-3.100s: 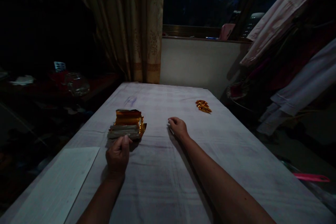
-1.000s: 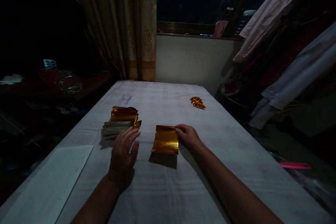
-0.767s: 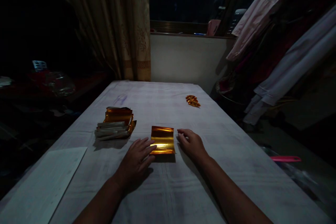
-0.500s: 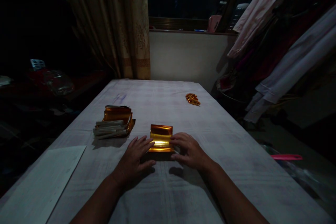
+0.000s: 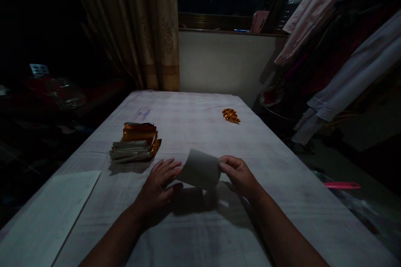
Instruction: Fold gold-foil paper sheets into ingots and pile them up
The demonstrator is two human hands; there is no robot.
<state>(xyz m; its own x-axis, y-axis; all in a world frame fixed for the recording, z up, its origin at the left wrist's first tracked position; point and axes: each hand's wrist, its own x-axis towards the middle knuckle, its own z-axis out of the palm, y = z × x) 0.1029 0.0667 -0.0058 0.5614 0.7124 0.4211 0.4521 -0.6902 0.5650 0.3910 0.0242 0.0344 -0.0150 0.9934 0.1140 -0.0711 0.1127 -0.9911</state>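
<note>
Grey sheet (image 5: 202,169), pinched between right fingers (image 5: 231,161)

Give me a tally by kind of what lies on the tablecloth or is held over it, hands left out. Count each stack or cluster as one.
Stack of gold and grey sheets: 1
Cluster of shiny gold pieces: 1
Loose sheet in the right hand: 1
Large pale sheet: 1
Total: 4

Left grip (image 5: 158,185) spread, right grip (image 5: 241,176) pinched
</note>
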